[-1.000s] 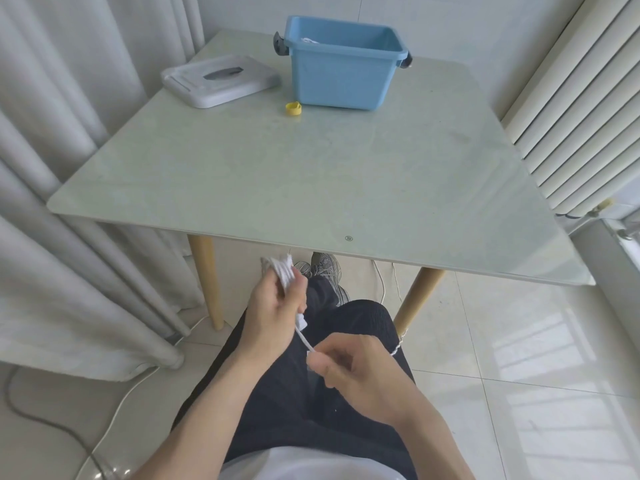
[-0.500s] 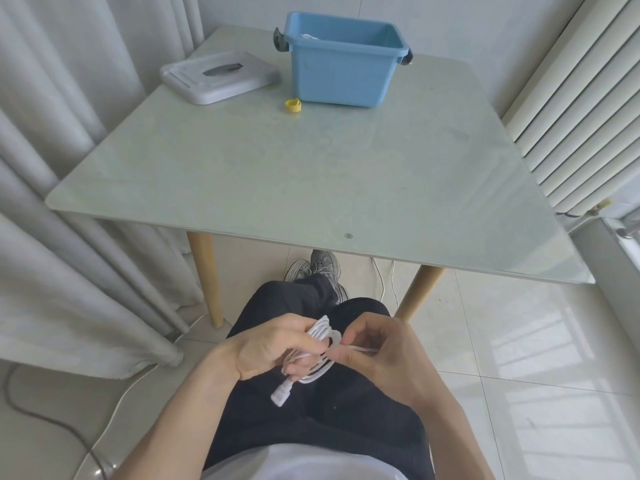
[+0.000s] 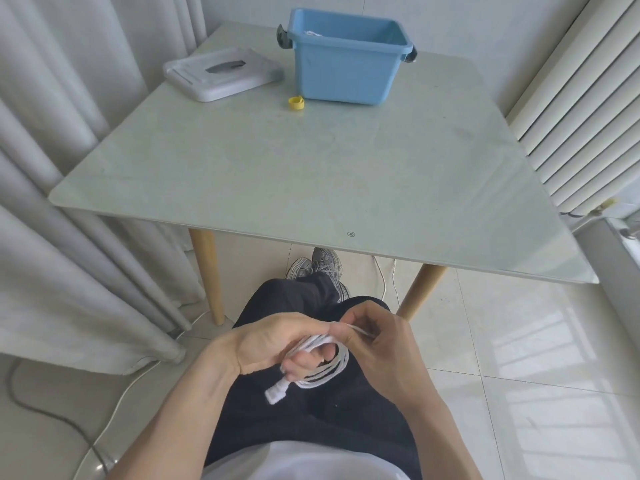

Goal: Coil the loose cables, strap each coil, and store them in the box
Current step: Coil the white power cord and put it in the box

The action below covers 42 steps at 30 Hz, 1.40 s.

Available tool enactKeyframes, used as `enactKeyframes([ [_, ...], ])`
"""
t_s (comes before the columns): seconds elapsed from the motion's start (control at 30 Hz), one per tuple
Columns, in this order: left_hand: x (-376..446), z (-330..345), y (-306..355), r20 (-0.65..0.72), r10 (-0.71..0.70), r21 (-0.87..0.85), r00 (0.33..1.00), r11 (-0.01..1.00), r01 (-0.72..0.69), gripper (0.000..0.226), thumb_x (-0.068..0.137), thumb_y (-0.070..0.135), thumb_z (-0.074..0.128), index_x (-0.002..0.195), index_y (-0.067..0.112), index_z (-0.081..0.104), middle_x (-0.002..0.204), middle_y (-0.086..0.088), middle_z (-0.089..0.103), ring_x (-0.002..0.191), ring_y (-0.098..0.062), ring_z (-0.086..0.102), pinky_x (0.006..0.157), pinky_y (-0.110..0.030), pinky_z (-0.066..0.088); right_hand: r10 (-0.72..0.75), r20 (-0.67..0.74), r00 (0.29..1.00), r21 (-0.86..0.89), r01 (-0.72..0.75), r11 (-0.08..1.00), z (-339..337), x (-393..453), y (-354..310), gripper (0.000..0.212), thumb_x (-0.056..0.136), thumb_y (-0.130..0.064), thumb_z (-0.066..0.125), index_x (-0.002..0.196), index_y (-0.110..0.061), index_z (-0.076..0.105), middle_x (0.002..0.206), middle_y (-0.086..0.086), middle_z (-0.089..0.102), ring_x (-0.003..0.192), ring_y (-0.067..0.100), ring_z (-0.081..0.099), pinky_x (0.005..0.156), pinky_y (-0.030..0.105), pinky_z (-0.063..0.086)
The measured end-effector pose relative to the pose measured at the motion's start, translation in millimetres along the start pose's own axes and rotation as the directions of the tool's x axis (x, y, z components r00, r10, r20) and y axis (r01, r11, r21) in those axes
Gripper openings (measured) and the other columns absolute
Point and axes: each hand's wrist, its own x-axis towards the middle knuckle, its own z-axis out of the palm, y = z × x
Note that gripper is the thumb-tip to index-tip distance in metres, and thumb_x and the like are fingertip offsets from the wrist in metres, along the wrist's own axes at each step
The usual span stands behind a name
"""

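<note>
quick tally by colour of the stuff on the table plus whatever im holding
blue: 1, the box
yellow: 1, the strap
white: 2, the lid lying flat on the table, and the cable coiled in the left hand, its loose end pinched by the right hand
total: 4

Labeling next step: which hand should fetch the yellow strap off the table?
Probably right. The left hand grips the white cable coil and must keep it together; the right hand only pinches the loose end, and can likely let go toward the yellow strap.
</note>
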Motion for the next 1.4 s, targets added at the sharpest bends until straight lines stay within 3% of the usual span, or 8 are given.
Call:
enactKeyframes([
  [0.23,-5.4,-7.8,-8.3,-0.223,0.113,-0.187,0.968,0.970,-0.156,0.032,0.096,0.038,0.044,0.072,0.016,0.044,0.056,0.003,0.017,0.045,-0.009,0.014,0.043,-0.023,0.018,0.068,0.002,0.998,-0.020,-0.067,0.998,-6.0,3.0,5.9,0.014,0.087,-0.027,0.077,0.078,-0.022,0.067,0.064,-0.010,0.067,0.053,0.001,0.052,0.054,0.010,0.037],
  [0.47,-1.9,-17.1,-8.0,-0.531,0.126,-0.470,0.838,0.779,-0.414,0.034,0.099,0.032,0.040,0.069,0.016,0.045,0.049,0.008,0.020,0.038,-0.006,0.018,0.043,-0.024,0.016,0.151,-0.003,0.989,-0.095,-0.150,0.984,-25.2,3.7,16.5,0.012,0.090,-0.029,0.072,0.079,-0.024,0.070,0.063,-0.006,0.067,0.048,0.009,0.050,0.053,0.018,0.043],
  [0.67,2.1,-36.1,-6.1,-0.792,0.089,-0.470,0.605,0.545,-0.695,0.040,0.105,0.028,0.030,0.067,0.019,0.043,0.044,0.011,0.022,0.033,-0.005,0.019,0.040,-0.022,0.019,0.254,-0.010,0.967,-0.299,-0.245,0.922,-33.2,2.7,23.0,0.021,0.083,-0.029,0.078,0.091,-0.022,0.061,0.059,-0.007,0.068,0.052,0.007,0.064,0.052,0.012,0.042],
  [0.83,-11.7,-56.8,-16.4,-0.894,-0.049,-0.388,0.446,0.582,-0.715,0.039,0.105,0.030,0.028,0.069,0.020,0.041,0.045,0.011,0.021,0.035,-0.007,0.019,0.040,-0.020,0.025,0.275,-0.249,0.929,-0.235,-0.333,0.913,-56.3,3.7,32.3,0.018,0.078,-0.028,0.083,0.070,-0.019,0.070,0.056,-0.004,0.069,0.045,0.003,0.057,0.044,0.011,0.037],
  [1.07,-4.9,-52.1,-20.2,-0.888,-0.015,-0.346,0.459,0.680,-0.646,0.037,0.104,0.024,0.029,0.070,0.018,0.041,0.042,0.010,0.023,0.033,-0.008,0.021,0.040,-0.020,0.027,0.203,-0.211,0.956,-0.057,-0.220,0.974,-61.4,4.8,29.5,0.013,0.072,-0.022,0.087,0.066,-0.031,0.079,0.084,-0.019,0.071,0.062,0.014,0.064,0.061,0.012,0.045],
  [1.23,-4.8,-52.5,-21.8,-0.871,0.000,-0.333,0.491,0.735,-0.590,0.036,0.104,0.023,0.030,0.070,0.017,0.042,0.044,0.009,0.023,0.034,-0.008,0.020,0.041,-0.022,0.025,0.148,-0.318,0.936,-0.017,-0.162,0.987,-64.8,3.6,34.9,0.010,0.091,-0.021,0.070,0.091,-0.022,0.079,0.076,0.013,0.050,0.055,0.004,0.053,0.052,0.007,0.037],
  [1.3,-6.6,-51.7,-22.4,-0.840,0.009,-0.331,0.543,0.784,-0.525,0.036,0.103,0.025,0.032,0.070,0.016,0.043,0.047,0.008,0.023,0.036,-0.009,0.019,0.044,-0.025,0.023,0.141,-0.317,0.938,-0.016,-0.154,0.988,-68.8,3.1,36.5,0.016,0.095,-0.022,0.065,0.108,-0.027,0.074,0.068,0.012,0.054,0.054,0.001,0.051,0.055,0.009,0.039],
  [1.4,-13.0,-46.6,-20.9,-0.714,0.035,-0.248,0.699,0.921,-0.299,0.038,0.102,0.024,0.033,0.067,0.014,0.044,0.050,0.003,0.020,0.039,-0.011,0.017,0.042,-0.024,0.022,0.173,-0.421,0.890,0.078,-0.154,0.985,-74.9,4.1,36.8,0.006,0.091,-0.024,0.071,0.092,-0.022,0.076,0.057,0.006,0.065,0.053,0.010,0.058,0.061,0.016,0.046],
])
